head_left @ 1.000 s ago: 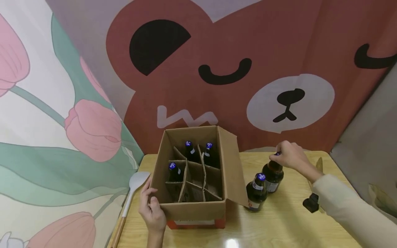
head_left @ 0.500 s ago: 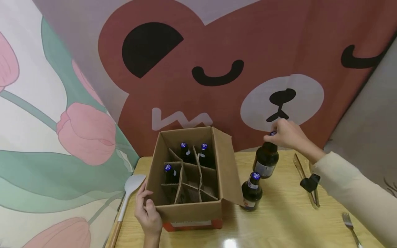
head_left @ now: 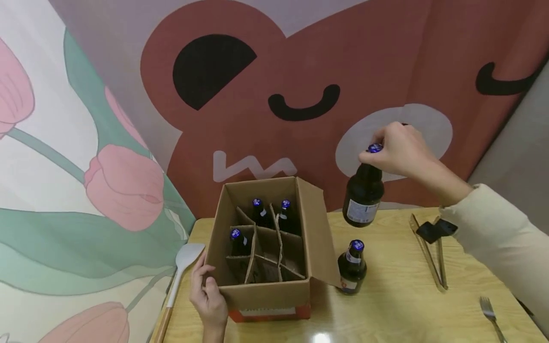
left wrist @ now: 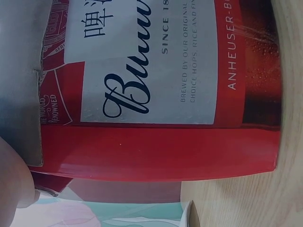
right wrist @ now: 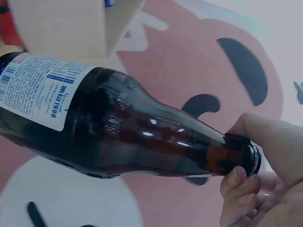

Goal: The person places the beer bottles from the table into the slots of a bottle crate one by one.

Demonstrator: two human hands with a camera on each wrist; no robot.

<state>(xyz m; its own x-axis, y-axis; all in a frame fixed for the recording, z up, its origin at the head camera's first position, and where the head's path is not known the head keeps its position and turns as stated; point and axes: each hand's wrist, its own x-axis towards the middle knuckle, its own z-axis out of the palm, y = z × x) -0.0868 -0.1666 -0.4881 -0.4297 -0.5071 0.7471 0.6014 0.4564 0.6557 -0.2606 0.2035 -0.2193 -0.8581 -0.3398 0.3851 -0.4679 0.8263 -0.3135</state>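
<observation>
My right hand [head_left: 401, 150] pinches a dark brown beer bottle [head_left: 363, 193] by its blue-capped neck. It hangs upright in the air above the back of the table, right of the box; in the right wrist view thumb and fingers close round the neck, and the white back label [right wrist: 42, 90] shows. My left hand [head_left: 208, 297] grips the front left corner of an open cardboard beer box [head_left: 263, 296], whose printed red side [left wrist: 151, 151] fills the left wrist view. Inside, cardboard dividers part it into cells, with blue-capped bottles in three of them. Another beer bottle [head_left: 352, 267] stands beside the box's right flap [head_left: 317, 233].
Left of the box lies a spatula [head_left: 182, 267] with a white head and wooden handle. On the right are metal tongs [head_left: 431, 257] with a black part across them and a fork [head_left: 489, 312]. Printed curtains [head_left: 240, 124] rise behind the wooden table [head_left: 394, 295].
My right hand has lifted the beer bottle off the table, up and slightly left, away from the standing one. The left hand keeps its place on the box. The tongs and fork have come into view.
</observation>
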